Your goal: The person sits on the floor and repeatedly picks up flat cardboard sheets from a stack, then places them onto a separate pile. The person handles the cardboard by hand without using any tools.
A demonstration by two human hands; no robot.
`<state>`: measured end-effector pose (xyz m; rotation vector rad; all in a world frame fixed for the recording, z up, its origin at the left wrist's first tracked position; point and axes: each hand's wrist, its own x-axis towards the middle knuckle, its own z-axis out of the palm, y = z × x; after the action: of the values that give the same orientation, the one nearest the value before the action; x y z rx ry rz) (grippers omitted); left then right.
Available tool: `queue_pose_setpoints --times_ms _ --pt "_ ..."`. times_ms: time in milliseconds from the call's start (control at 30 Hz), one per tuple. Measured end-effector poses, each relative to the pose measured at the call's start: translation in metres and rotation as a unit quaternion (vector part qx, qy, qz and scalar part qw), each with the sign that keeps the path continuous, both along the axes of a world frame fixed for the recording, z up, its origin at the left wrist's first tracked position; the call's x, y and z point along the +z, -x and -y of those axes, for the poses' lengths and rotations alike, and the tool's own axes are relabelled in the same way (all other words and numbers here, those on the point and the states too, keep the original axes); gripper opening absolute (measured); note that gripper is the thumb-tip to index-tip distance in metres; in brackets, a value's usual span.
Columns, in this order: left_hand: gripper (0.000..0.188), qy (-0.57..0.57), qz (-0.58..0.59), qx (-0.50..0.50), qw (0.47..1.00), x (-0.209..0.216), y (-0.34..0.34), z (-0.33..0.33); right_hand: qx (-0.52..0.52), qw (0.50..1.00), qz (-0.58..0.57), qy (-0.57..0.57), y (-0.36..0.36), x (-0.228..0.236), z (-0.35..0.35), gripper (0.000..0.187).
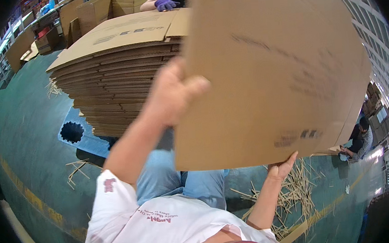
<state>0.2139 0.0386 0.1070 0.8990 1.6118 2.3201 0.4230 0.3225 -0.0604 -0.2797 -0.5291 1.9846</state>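
Note:
A large flattened cardboard box point(264, 79), brown with dark print, is held up in front of me, tilted, and fills much of the right half of the view. At its left edge, my left hand point(178, 93) is closed on the cardboard with the thumb over the near face; the hand is somewhat blurred. My right hand point(282, 167) grips the lower edge from below, its fingers partly hidden by the sheet. Just beyond my left hand rises a tall stack of flattened cardboard boxes point(118, 77), its layers slightly uneven.
Under the stack is a blue plastic pallet point(85, 130). Thin wooden sticks point(296, 195) lie scattered on the green floor point(26, 134). A co-worker's purple-gloved hand point(166, 5) rests on the stack's far side. Another person point(361, 140) crouches at the far right.

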Motion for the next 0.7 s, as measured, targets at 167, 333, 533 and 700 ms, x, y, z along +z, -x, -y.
queue_pose_setpoints --times_ms 167,333,533,700 --pt "0.038 0.052 0.026 0.115 0.992 0.022 0.156 0.113 0.198 0.96 0.058 -0.191 0.076 0.081 0.056 0.039" --pt "0.054 0.542 -0.284 0.36 0.704 0.055 0.226 0.216 0.32 0.902 0.076 -0.279 0.167 0.13 0.174 0.035" --pt "0.051 0.484 -0.455 0.048 0.746 0.086 0.108 0.096 0.451 0.85 0.132 -0.24 0.23 0.165 0.228 0.045" --pt "0.047 0.432 -0.567 0.05 0.7 0.048 0.117 0.071 0.543 0.704 0.169 -0.425 0.23 0.159 0.23 0.033"
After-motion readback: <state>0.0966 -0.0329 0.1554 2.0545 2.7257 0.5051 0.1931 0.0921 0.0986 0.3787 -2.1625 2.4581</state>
